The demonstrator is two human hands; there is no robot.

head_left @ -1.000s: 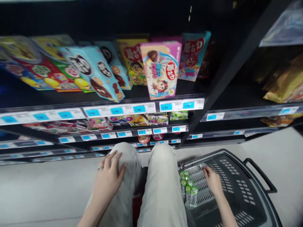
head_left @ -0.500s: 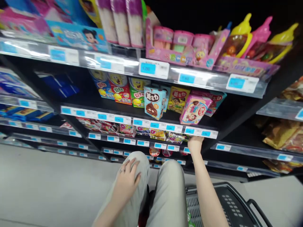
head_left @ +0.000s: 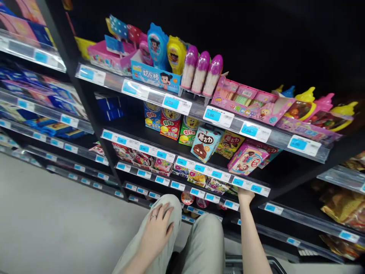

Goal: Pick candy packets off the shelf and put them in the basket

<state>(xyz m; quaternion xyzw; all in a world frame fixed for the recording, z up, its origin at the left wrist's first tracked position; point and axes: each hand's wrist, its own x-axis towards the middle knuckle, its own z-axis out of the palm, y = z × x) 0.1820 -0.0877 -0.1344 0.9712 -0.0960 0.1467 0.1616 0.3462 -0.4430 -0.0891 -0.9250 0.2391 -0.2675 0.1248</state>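
Note:
My left hand [head_left: 158, 228] lies flat on my left knee [head_left: 168, 203], fingers spread, a ring on one of them. My right hand [head_left: 245, 196] reaches into a low shelf, beneath the price-tag strip [head_left: 222, 175]; its fingers are hidden by the shelf edge, so what it touches does not show. Just left of it sit several candy packets, among them a black-and-white packet [head_left: 217, 185] and a yellow packet [head_left: 196, 177]. On the shelf above stand a light blue snack box [head_left: 205, 144], leaning a little, and a tilted pink snack box [head_left: 248, 158].
Higher up, a shelf holds purple-topped candy tubes [head_left: 203, 70], a pink candy display box [head_left: 251, 101] and yellow bottle-shaped candy containers [head_left: 306, 99]. A dark shopping basket [head_left: 275, 264] stands on the floor at lower right. Golden bags [head_left: 342, 209] lie on shelves to the right.
The view has tilted up, so the shelves appear lower and more of the top shelf shows, while less of the basket is visible. Both hands keep their places on the knee and in the shelf.

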